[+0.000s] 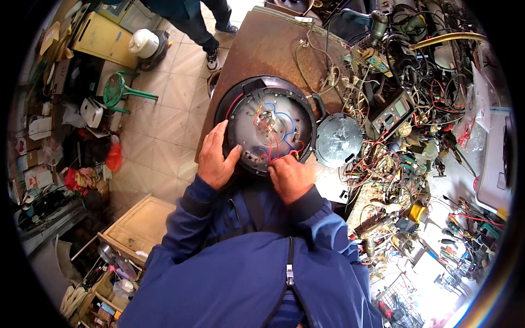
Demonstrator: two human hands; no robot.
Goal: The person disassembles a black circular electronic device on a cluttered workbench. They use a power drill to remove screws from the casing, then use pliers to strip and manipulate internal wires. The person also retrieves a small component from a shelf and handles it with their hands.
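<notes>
An upturned round black electric cooker point(250, 134) lies in front of me, its metal underside exposed with red, blue and yellow wires. My left hand point(216, 158) grips its left rim, with the thumb over the edge and the fingers along the side. At the near rim my right hand point(291, 174) has its fingers pinched together on the red wires point(275, 146); the fingertips partly hide what they hold. Just right of the cooker lies a round grey metal cover plate point(339, 140).
The brown tabletop point(268, 46) stretches away beyond the cooker, with a loose cable on it. On the right are a multimeter point(395, 112) and heaps of wires, tools and parts. A green stool point(116, 90) stands on the tiled floor at left; another person's legs point(191, 22) show at the top.
</notes>
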